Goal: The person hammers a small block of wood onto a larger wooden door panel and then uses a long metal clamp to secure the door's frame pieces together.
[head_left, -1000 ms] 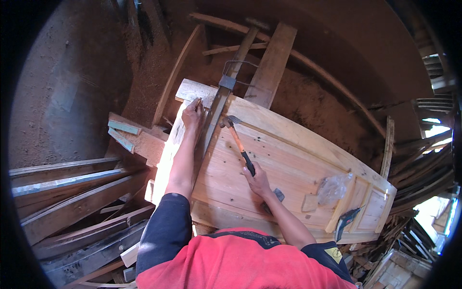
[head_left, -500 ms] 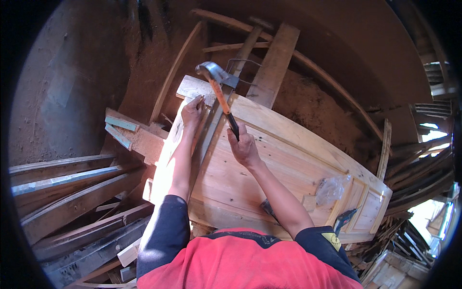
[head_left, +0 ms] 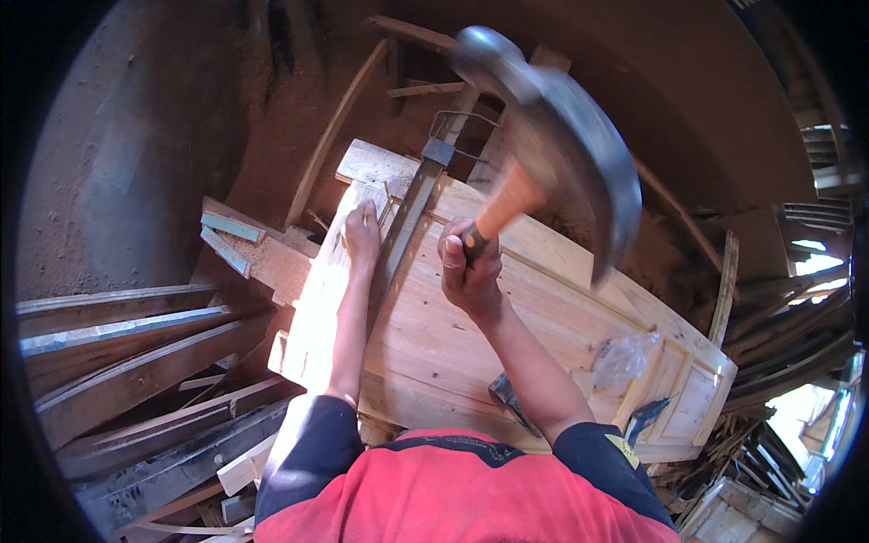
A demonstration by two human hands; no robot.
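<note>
My right hand (head_left: 472, 271) is closed around the handle of a claw hammer (head_left: 516, 204). The hammer is raised close to the camera, its metal head blurred by motion. Below it lies a panelled wooden door (head_left: 434, 335). My left hand (head_left: 362, 237) rests on the pale edge board of the door with its fingers curled together; whatever they hold is hidden. Just beyond those fingertips a thin nail (head_left: 387, 192) appears to stand up from the wood. A metal bar clamp (head_left: 405, 215) runs across the door beside my left hand, and a wood block (head_left: 373, 165) sits at its far end.
A clear plastic bag (head_left: 625, 359) and a teal power drill (head_left: 644, 416) lie on the door's right part. A dark tool (head_left: 509, 396) is partly hidden by my right forearm. Stacked boards (head_left: 154, 339) fill the left side, and more timber (head_left: 787, 321) the right.
The hammer has swung up from above the wood block toward the camera and to the right. My left hand has drawn back slightly toward me along the edge board.
</note>
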